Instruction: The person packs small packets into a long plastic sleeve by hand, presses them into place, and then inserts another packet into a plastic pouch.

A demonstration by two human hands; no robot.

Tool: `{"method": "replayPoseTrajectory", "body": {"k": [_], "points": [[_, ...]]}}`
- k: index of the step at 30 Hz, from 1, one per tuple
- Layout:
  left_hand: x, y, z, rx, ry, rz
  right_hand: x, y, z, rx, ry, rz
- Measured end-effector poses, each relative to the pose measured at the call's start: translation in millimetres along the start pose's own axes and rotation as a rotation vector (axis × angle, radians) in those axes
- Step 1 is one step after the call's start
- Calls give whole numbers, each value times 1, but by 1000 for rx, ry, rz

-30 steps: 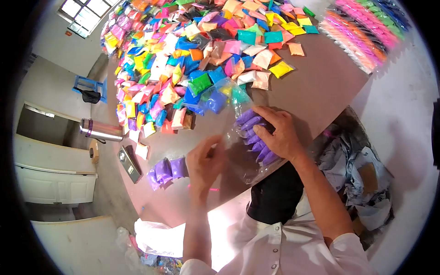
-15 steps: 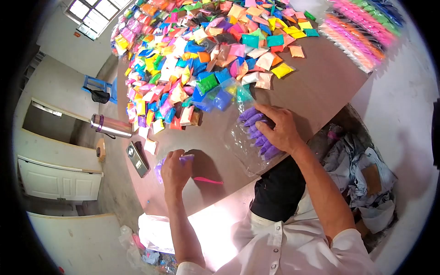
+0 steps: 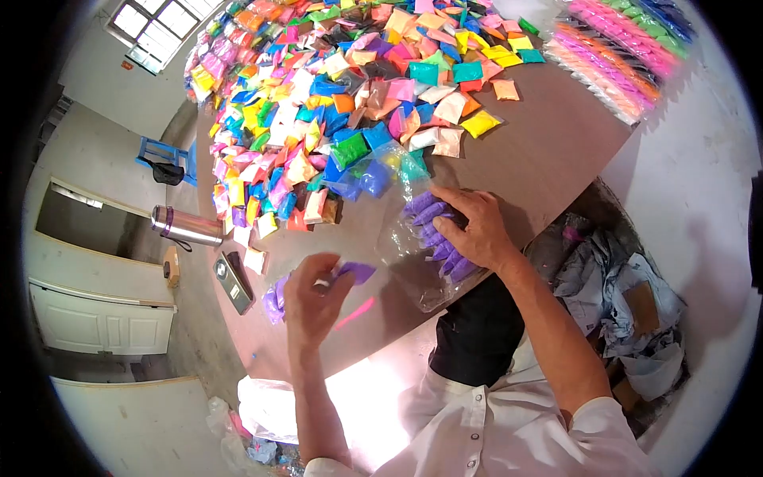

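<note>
One flask (image 3: pixel 187 226), one phone (image 3: pixel 232 282) and one pink stick (image 3: pixel 354 313) are lying around the left hand (image 3: pixel 315 300), whose fingers are apparently pinching one purple packet (image 3: pixel 360 273); the right hand (image 3: pixel 480 232) is gripping one purple row (image 3: pixel 433 225).

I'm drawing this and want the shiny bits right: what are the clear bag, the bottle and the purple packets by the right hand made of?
Clear bag: thin, glossy plastic, probably, since it's see-through with bright glints.
Bottle: smooth metal, maybe steel, because its body shines silvery.
Purple packets: they look like shiny plastic wrappers; I can't tell what's inside.
</note>
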State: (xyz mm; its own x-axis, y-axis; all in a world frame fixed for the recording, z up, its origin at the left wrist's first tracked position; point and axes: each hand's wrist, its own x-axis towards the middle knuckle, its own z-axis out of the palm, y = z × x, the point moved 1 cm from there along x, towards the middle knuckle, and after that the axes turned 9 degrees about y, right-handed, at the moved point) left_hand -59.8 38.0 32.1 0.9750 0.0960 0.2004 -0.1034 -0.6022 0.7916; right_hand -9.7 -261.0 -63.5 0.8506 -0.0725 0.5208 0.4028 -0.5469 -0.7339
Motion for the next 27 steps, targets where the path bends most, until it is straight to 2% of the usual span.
{"method": "replayPoseTrajectory", "body": {"k": [4,8,13,16,21,25,27], "points": [[25,7,52,-17,117,196,5,-7,-7,30,-26,35],[49,-11,92,16,195,188,3,-5,-5,12,-39,44],[61,-23,115,-142,126,107,4,-5,-5,-15,-59,29],[65,-25,118,-261,-3,35,7,-10,-8,-32,-76,27],[70,-35,118,-120,-34,192,17,-4,-5,52,-89,39],[71,-34,127,-122,-44,85,21,-4,-1,53,-122,56],[74,-32,132,-13,21,254,22,-5,-1,39,-101,28]]}}
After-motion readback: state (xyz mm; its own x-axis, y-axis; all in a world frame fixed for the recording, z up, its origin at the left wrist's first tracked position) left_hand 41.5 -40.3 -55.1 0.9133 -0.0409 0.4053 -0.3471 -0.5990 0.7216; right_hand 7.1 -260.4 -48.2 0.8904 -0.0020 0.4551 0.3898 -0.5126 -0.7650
